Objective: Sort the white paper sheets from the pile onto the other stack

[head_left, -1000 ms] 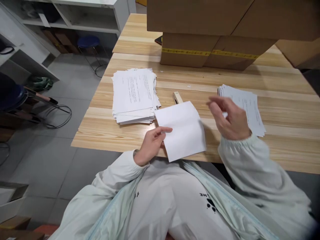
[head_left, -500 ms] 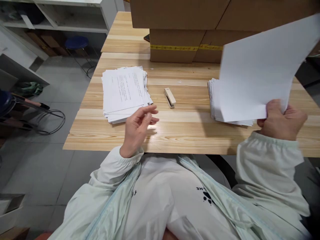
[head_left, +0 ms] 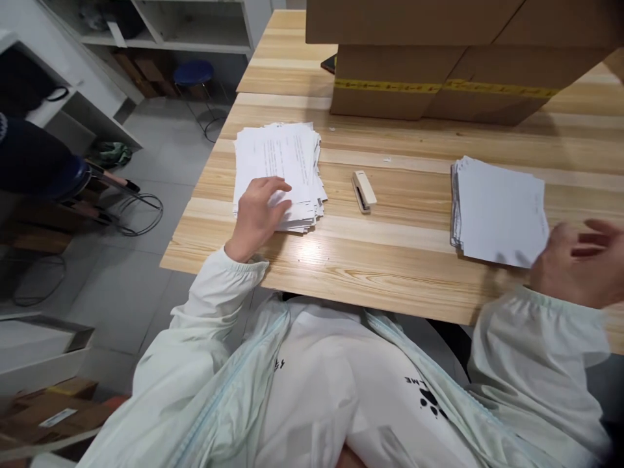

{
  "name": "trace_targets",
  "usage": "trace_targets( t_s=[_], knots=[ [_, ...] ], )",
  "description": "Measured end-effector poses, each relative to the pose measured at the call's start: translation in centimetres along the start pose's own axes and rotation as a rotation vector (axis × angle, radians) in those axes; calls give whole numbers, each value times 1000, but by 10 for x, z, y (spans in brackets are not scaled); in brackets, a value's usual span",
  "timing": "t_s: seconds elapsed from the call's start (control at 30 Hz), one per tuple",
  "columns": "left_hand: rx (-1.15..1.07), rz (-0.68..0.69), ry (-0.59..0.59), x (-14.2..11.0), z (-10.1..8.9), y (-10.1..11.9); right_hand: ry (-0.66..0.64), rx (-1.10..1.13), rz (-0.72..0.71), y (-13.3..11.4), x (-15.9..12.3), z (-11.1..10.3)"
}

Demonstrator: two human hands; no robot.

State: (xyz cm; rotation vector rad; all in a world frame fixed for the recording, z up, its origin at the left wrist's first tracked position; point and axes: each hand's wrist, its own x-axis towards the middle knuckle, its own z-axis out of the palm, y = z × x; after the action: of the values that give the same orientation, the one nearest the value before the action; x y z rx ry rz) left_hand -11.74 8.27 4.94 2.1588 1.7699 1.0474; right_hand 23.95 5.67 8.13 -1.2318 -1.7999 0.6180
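A stack of printed paper (head_left: 283,156) lies toward the left side of the table. Over its near left edge is my left hand (head_left: 259,211), fingers apart and holding nothing; whether it touches the top sheet I cannot tell. A second stack of paper (head_left: 504,211), with a nearly blank sheet on top, lies on the right. My right hand (head_left: 578,260) is at that stack's near right corner, slightly blurred, with its fingers spread and no paper in them. Between the two stacks sits a cream stapler (head_left: 363,192).
Cardboard boxes (head_left: 385,84) with yellow tape stand stacked at the back of the wooden table (head_left: 341,260). A dark flat object (head_left: 329,63) pokes out beside them. Left of the table are a blue stool (head_left: 194,73) and a person's legs near another stool.
The sheets in my right hand have been let go onto the right stack. My left hand has moved over the left stack. The whole view has shifted, showing more of the left.
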Motion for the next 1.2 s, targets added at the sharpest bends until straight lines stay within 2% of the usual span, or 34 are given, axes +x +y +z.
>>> trace_targets(
  t_s=[0.1, 0.17, 0.3, 0.4, 0.5, 0.67, 0.83, 1.2],
  knots=[
    [162, 13, -137, 11, 5, -9, 24, 43, -5, -9, 9, 37],
    [215, 9, -180, 15, 8, -12, 39, 71, -11, -10, 20, 62],
    [254, -3, -191, 16, 9, -15, -71, 198, -8, -3, 49, 119],
    [249, -26, -193, 14, 9, -17, -133, 351, 63, 6, 67, 161],
    [214, -22, -187, 12, 9, -19, -139, 483, 171, 16, 77, 188],
    [170, -18, -153, 9, 10, -24, -143, 589, 284, 19, 79, 200],
    [133, -28, -115, 8, 11, -25, -152, 568, 296, 14, 80, 203],
    [133, -76, -110, 11, 11, -14, -50, 251, 33, 9, 93, 202]
  ],
)
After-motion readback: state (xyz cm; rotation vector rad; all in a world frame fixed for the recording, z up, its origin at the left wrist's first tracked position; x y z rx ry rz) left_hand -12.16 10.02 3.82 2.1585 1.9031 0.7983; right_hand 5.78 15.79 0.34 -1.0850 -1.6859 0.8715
